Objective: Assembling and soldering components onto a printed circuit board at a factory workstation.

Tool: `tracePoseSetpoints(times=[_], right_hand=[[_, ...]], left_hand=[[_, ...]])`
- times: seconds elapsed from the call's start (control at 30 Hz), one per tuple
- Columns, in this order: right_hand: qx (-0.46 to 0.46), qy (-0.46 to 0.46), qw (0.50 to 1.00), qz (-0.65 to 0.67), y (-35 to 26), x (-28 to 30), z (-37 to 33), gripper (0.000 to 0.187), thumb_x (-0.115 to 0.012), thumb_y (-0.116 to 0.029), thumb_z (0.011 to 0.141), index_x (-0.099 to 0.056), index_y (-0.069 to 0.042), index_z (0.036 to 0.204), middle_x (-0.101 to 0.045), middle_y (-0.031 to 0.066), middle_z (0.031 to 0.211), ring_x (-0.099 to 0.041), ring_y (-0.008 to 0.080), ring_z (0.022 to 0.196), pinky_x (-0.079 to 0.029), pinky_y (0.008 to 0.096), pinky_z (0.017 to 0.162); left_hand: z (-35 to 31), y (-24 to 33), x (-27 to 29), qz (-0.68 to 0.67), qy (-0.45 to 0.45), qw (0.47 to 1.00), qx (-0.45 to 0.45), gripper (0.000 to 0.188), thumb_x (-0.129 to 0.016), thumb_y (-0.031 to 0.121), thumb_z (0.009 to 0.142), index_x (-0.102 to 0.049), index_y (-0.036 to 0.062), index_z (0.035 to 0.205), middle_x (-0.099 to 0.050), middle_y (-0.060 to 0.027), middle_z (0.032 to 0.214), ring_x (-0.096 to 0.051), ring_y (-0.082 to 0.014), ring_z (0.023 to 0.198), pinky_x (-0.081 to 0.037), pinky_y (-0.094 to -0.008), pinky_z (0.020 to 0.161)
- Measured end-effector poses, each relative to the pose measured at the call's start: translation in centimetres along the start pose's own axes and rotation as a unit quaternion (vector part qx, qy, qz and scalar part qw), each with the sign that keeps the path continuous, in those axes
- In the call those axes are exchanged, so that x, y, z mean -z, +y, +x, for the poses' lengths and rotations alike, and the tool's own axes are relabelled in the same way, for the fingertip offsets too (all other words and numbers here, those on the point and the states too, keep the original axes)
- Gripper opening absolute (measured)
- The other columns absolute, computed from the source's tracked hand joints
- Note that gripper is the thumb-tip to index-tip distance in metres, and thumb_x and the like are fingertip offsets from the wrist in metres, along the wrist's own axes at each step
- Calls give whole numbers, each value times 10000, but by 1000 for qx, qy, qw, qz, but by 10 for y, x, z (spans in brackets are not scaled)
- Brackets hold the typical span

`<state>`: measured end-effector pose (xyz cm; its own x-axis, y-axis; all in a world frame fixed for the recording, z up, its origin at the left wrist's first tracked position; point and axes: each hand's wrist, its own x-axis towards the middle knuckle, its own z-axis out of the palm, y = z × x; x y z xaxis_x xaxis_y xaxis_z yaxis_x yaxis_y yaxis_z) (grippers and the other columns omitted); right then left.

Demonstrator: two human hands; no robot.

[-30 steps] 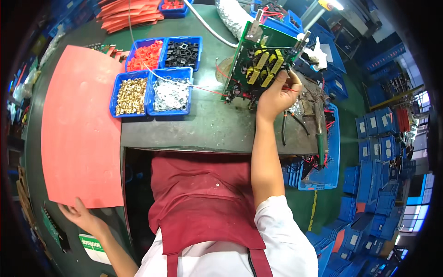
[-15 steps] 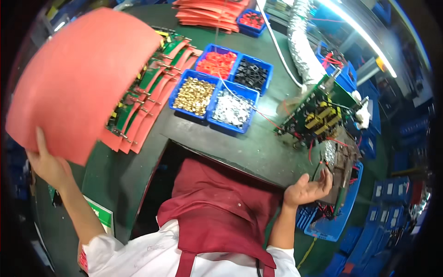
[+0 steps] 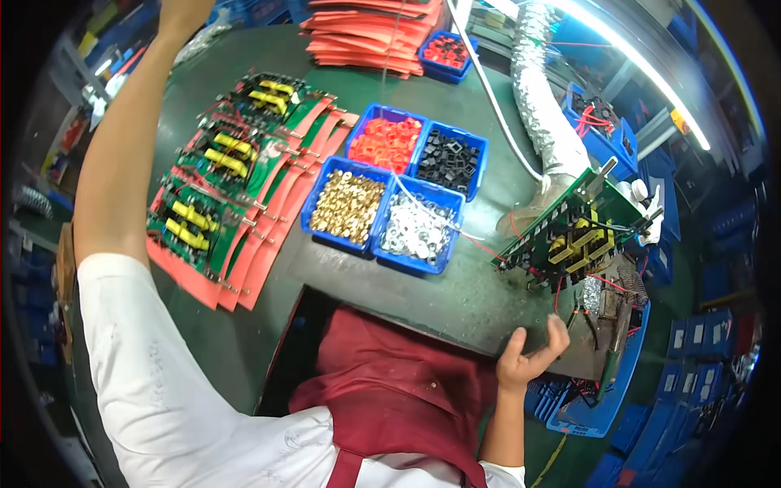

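The right hand [image 3: 529,356] is open, palm up, fingers apart, holding nothing. It is at the near edge of the green table [image 3: 480,293], just near a tilted green circuit board [image 3: 573,232]. The left hand [image 3: 183,10] is far up at the top edge; I cannot tell if it is open. Four blue bins [image 3: 396,198] of small parts sit in the middle.
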<state>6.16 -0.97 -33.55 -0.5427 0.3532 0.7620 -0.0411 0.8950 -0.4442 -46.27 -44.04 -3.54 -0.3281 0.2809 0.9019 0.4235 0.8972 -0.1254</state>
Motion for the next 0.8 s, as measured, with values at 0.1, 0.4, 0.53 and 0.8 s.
tracePoseSetpoints(times=[0.1,0.4,0.53,0.8], right_hand=[[24,-36,999,-4,12,-16,9,521,-734,-135,927,-523,13,1380,-564,214,1344,-554,396,1259,-422,501,1123],[10,-80,997,-4,48,-59,40,501,-735,-199,911,-535,-19,1334,-579,192,1239,-574,398,1159,-465,527,1051],[2,-87,995,-39,59,-73,46,496,-761,-272,923,-521,-65,1304,-582,156,1175,-585,360,1069,-540,531,959],[-3,-93,995,-36,65,-87,43,514,-769,-288,915,-519,-77,1312,-579,146,1171,-584,349,1062,-544,529,955]], left_hand=[[38,28,-70,-28,-5,998,-48,103,-681,81,880,-761,78,945,-719,-230,881,-723,-426,890,-557,-511,759],[52,121,-284,-8,-54,997,-57,103,-668,85,800,-747,139,839,-721,-114,954,-675,-336,1012,-529,-481,862],[29,129,-357,-540,-57,839,-28,222,-585,52,845,-759,158,932,-711,-159,1069,-635,-386,1112,-466,-626,870],[4,147,-458,-343,-133,928,55,319,-550,118,957,-738,22,1196,-736,-231,1163,-657,-400,1192,-499,-507,1040]])
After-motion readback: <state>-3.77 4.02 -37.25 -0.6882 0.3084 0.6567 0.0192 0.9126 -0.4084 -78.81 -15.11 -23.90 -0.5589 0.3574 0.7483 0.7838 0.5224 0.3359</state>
